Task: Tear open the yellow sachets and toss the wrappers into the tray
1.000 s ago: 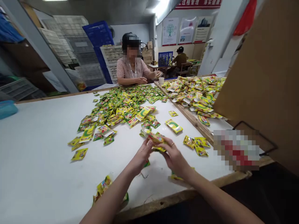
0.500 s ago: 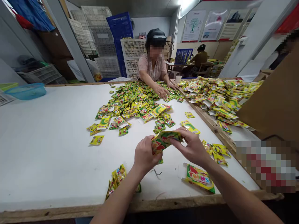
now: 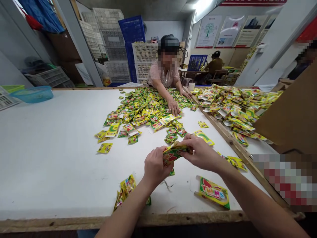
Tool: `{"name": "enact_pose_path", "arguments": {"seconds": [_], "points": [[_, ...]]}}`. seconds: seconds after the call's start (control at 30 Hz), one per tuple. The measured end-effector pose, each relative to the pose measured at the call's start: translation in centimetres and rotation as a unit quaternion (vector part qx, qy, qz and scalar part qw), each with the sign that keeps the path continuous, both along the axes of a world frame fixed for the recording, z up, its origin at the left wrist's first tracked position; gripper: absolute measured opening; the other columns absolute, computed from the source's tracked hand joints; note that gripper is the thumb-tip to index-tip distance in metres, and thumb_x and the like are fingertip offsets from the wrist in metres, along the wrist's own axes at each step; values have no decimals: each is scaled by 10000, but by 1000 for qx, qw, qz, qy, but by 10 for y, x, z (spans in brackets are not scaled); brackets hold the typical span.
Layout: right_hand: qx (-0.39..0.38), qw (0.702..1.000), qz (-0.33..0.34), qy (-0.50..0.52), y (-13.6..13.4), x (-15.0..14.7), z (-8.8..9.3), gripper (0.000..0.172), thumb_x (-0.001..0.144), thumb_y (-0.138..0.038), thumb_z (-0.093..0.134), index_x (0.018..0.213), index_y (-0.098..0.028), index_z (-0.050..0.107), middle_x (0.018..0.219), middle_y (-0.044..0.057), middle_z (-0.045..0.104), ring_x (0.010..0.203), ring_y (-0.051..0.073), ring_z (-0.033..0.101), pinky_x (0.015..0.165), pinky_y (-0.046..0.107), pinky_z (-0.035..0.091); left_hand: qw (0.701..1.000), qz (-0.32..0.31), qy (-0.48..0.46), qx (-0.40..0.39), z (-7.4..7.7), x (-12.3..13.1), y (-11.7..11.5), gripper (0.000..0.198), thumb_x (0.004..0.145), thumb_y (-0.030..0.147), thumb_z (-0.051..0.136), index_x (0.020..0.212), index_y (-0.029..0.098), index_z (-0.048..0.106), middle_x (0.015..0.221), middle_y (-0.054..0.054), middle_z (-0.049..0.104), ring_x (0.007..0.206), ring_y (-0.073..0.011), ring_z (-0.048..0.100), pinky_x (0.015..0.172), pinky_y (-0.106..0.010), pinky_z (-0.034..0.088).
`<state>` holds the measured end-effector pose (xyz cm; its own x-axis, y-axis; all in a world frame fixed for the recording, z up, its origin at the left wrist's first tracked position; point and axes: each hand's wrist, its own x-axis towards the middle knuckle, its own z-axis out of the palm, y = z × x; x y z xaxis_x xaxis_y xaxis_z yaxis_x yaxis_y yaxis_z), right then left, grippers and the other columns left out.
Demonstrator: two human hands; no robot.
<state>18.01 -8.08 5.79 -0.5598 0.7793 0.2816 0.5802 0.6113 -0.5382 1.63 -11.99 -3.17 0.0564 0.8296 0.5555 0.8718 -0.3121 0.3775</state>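
Note:
My left hand (image 3: 156, 168) is closed around a small green, yellow and red candy box (image 3: 168, 158), held above the table in front of me. My right hand (image 3: 201, 151) pinches small candy packets (image 3: 182, 149) at the box's right end; how far they sit inside it is hidden by the fingers. Below my right forearm lies a candy box printed TWINS (image 3: 215, 192), its end flaps open. Loose yellow packets (image 3: 128, 185) lie beside my left forearm, partly covered by it.
A large heap of candy packets (image 3: 138, 105) covers the table's far middle, where a co-worker's hand (image 3: 174, 107) reaches in. Right of a wooden divider (image 3: 223, 132) lies a pile of boxes (image 3: 235, 105). A cardboard carton (image 3: 287, 122) stands at right, a blue basin (image 3: 34, 95) at far left.
My right hand has pushed slightly in toward the box, and the packets show less. The co-worker's hand has moved nearer, to a yellow box at the heap's front.

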Motion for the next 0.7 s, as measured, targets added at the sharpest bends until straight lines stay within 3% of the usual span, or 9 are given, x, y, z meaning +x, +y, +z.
{"name": "enact_pose_path", "arguments": {"seconds": [0.07,0.2,0.27,0.33,0.4,0.47,0.6,0.7], "points": [[-13,1000,3,28,0,-4,0,171,691,-143,586,760,-235,712,663,9,617,690,154,555,625,265,445,1000,19,14,-3,0,0,0,356,680,249,582,1026,201,515,827,-57,634,738,-214,602,642,-306,458],[-122,960,-31,249,4,-11,-15,267,669,-360,695,868,-187,657,691,9,651,623,152,593,586,286,486,999,26,-29,-8,2,0,-1,408,694,293,602,1072,204,475,909,-66,634,795,-217,615,669,-300,475],[-54,949,-101,293,3,-16,-25,260,656,-415,717,773,-192,654,689,23,657,649,169,596,654,333,491,998,18,-61,-7,3,1,-2,403,719,331,595,1079,206,462,933,-66,632,808,-212,621,684,-296,479],[60,947,-162,273,2,-20,-34,225,665,-433,719,682,-215,663,668,32,653,710,199,587,753,393,461,996,10,-85,-18,4,1,-3,413,724,339,597,1085,204,451,936,-63,632,819,-212,626,695,-297,483],[109,949,-178,237,0,-23,-41,219,689,-453,700,650,-239,681,632,38,644,780,236,579,811,439,422,994,5,-101,-43,5,-1,-4,427,722,344,601,1090,201,440,938,-60,634,831,-218,629,699,-304,486],[80,965,-156,197,0,-24,-46,226,749,-459,639,667,-258,702,657,46,664,878,265,581,860,479,384,991,8,-109,-80,7,-3,-3,425,724,354,599,1086,204,434,944,-56,635,832,-224,632,691,-312,488],[-28,993,-69,91,2,-21,-47,216,816,-438,558,862,-308,724,925,43,715,1108,301,526,971,584,237,985,27,-97,-138,10,-5,-1,416,721,351,595,1080,204,444,961,-55,636,849,-238,630,681,-320,483],[-78,996,-14,50,2,-23,-47,199,708,-442,677,756,-256,728,820,36,715,961,270,593,930,506,338,985,1,-62,-160,10,-5,0,367,721,293,579,1061,199,482,949,-59,634,832,-239,622,658,-319,474]]}}
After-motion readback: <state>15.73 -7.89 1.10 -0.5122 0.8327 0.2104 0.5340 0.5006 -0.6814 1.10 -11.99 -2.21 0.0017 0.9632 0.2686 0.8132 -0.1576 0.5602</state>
